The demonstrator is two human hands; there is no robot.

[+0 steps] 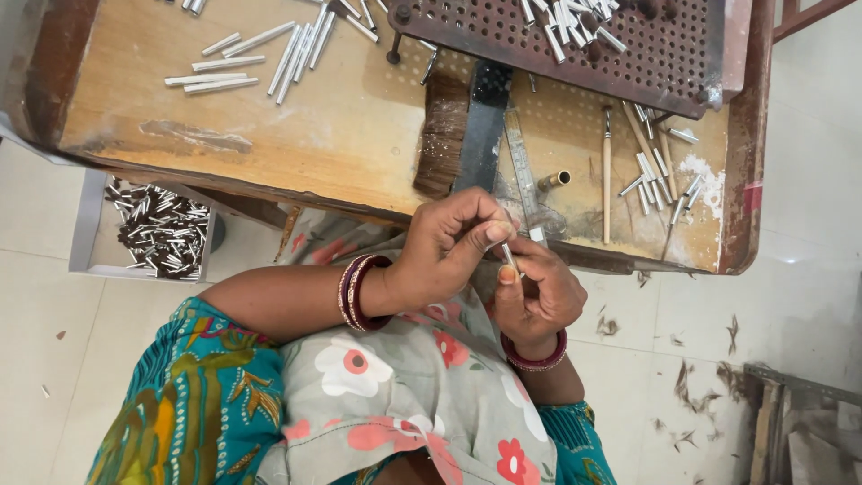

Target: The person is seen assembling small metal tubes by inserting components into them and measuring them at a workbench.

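My left hand [444,251] and my right hand [537,295] meet over my lap at the near edge of a low wooden table [359,135]. Together they pinch one small silver metal tube [509,258] between thumbs and fingertips. The left hand comes from above, and the right holds the tube's lower end. Dark red bangles are on both wrists.
Loose silver tubes [260,54] lie on the table's far left and more silver tubes [660,175] at the right. A brown perforated plate [646,54], a flat brush [444,135], a metal ruler [523,171], a brass tube [555,180] and a thin stick [607,171] are there. A white box of tubes [157,229] sits on the floor.
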